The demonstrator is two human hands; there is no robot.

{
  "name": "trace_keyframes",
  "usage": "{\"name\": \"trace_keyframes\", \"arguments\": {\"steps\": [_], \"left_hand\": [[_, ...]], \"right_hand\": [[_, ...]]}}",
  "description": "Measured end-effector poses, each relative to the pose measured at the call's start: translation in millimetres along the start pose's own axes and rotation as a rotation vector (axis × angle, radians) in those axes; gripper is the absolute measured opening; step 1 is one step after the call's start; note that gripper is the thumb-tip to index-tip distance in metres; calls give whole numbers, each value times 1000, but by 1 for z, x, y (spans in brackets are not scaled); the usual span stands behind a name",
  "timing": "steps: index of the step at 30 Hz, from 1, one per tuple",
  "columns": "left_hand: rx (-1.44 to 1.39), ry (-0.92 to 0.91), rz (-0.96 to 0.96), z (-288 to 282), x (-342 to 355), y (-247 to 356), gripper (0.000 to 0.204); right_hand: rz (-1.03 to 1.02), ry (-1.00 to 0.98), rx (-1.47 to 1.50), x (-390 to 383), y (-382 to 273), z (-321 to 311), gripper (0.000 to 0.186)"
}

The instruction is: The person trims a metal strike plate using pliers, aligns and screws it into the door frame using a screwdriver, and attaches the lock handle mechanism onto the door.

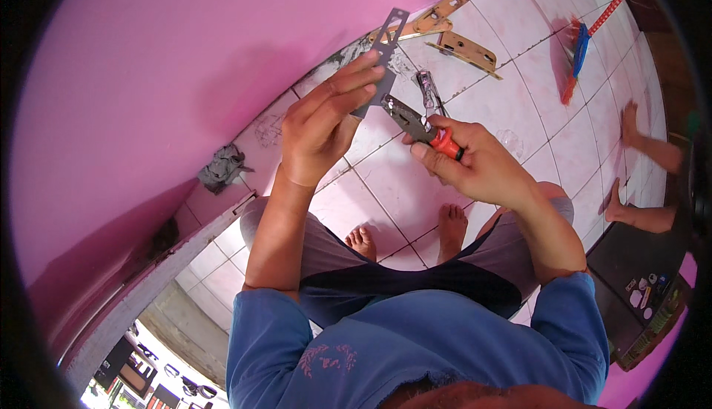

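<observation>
Near the middle of our view, our right hand (471, 155) is between 2 and 3 o'clock, closed around the red handles of the pliers (406, 120), whose dark jaws point toward 10 o'clock. At 11 o'clock, our left hand (320, 118) grasps a flat, slotted grey plate (386, 54), which slants up at 12 o'clock. The pliers' tip is just beside the plate; we cannot tell whether they touch. Below, our 2 bare feet (363, 243) stand on the tiled floor (400, 186) between 4 and 6 o'clock. Farther off, we see a grey cloth (224, 169) at 9 o'clock, a shiny tool (427, 88) and 2 tan lock cases (467, 49) at 1 o'clock, and a red-and-blue broom (581, 49) at 2 o'clock.
</observation>
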State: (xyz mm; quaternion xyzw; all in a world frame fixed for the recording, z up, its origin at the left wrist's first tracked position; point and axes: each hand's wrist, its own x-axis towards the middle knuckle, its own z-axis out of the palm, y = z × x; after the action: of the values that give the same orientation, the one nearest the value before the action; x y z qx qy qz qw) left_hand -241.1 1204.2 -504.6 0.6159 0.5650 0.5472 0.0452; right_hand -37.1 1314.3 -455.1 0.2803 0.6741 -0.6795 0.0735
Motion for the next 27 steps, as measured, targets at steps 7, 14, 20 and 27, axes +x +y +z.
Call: {"name": "trace_keyframes", "arguments": {"steps": [7, 14, 20, 27], "left_hand": [[-192, -38, -154, -5, 0, -3, 19], [-700, 292, -862, -6, 2, -1, 59], [-441, -93, -1113, -1, 9, 14, 52], [-404, -44, -1108, 8, -4, -3, 53]], "right_hand": [[-125, 134, -382, 5, -11, -3, 25], [-191, 171, -564, 10, -3, -4, 23], [-188, 193, -674, 19, 6, 1, 24], [-159, 149, -684, 24, 8, 5, 24]]}}
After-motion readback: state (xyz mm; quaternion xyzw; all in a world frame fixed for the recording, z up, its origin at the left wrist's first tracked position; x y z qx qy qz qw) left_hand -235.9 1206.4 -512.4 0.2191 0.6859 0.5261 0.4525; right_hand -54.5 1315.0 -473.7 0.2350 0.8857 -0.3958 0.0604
